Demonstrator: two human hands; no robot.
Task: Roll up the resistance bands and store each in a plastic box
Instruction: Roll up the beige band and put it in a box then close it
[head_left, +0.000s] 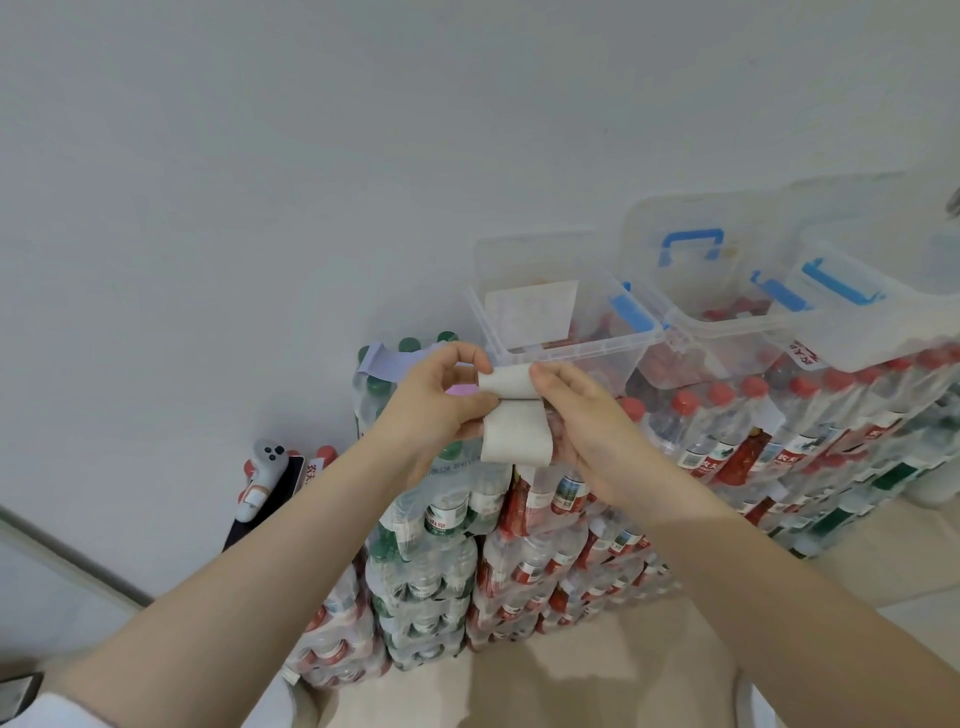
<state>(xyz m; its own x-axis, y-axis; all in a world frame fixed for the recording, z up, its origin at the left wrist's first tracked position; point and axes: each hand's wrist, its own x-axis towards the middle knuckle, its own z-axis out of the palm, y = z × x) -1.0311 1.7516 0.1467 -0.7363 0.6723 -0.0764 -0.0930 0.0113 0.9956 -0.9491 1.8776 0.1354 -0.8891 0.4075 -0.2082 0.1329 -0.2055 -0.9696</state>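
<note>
A white resistance band (515, 435) is partly rolled, its roll at the top and a loose flap hanging below. My left hand (441, 402) pinches the roll's left end and my right hand (576, 410) pinches its right end. Both hands hold it in the air just in front of an open clear plastic box (576, 351) with a blue latch. A pale purple band (387, 364) lies on the bottle packs to the left, with a pink band (462, 389) showing behind my left fingers. Two more clear boxes (727, 332) with blue handles stand to the right.
The boxes rest on tall stacks of shrink-wrapped water bottle packs (519, 545) against a white wall. A grey handheld device (262, 478) and a dark tablet sit on a lower stack at the left. Tiled floor lies below.
</note>
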